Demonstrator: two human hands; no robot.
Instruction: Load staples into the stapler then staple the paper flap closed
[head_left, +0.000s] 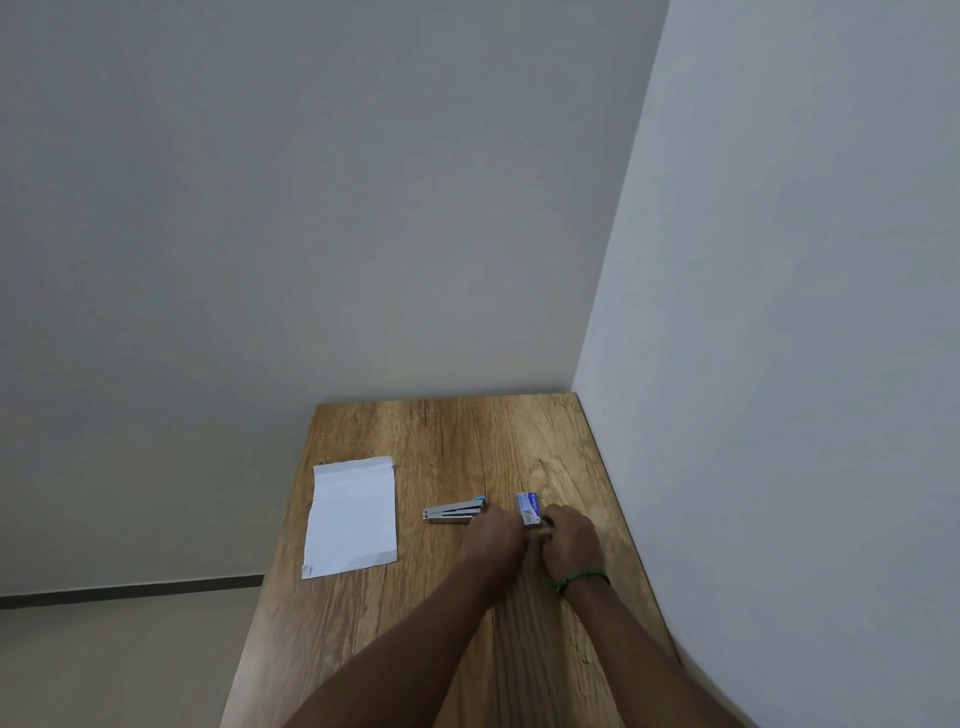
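- The right hand pinches the staple box at its near end with curled fingers.
- The left hand is against the box; its fingers are hidden, so I cannot tell their state.
- The stapler lies just left on the bench.

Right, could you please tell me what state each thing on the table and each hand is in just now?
stapler: lying on the table, no hand round it.
staple box: near end held by both hands; open or closed cannot be told.
paper: lying flat, untouched.
left hand: curled against the box's left side.
right hand: curled round the box's near end.
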